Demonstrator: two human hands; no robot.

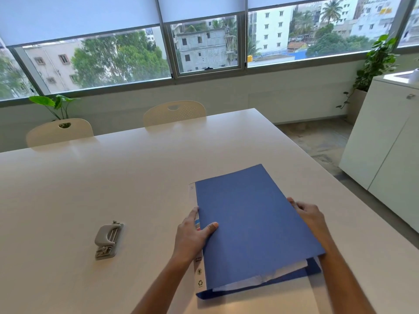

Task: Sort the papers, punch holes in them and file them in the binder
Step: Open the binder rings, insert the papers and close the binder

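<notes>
Your left hand [192,234] lies flat on the binder [251,225] at its spine side: the thumb rests on the blue cover, and the fingers [192,214] extend, loosely spread, along the white spine label [199,275]. Nothing is pinched here; the hand only steadies the binder. Your right hand [310,217] sits on the opposite long edge, fingers curled over the cover's free edge. Whether the fingertips are hooked under the cover cannot be told, since the edge hides them.

The binder lies closed on the white table [136,177], directly in front of you and angled away to the left. Loose white papers [256,279] show between the covers at the near end, slightly askew.

The step in hand appears to be opening the binder to take out the papers. Proceed as follows:

1. Keep the left palm pressing down near the spine so the binder does not slide on the smooth table.
2. Lift the cover from the free edge with the right fingers and swing it over towards the spine.
3. Raise the cover slowly. The sheets look unfiled and may slip out at the near end.
4. Leave room on the left for the opened cover. The hole punch [109,240] stands well apart on that side and should not obstruct it.
</notes>
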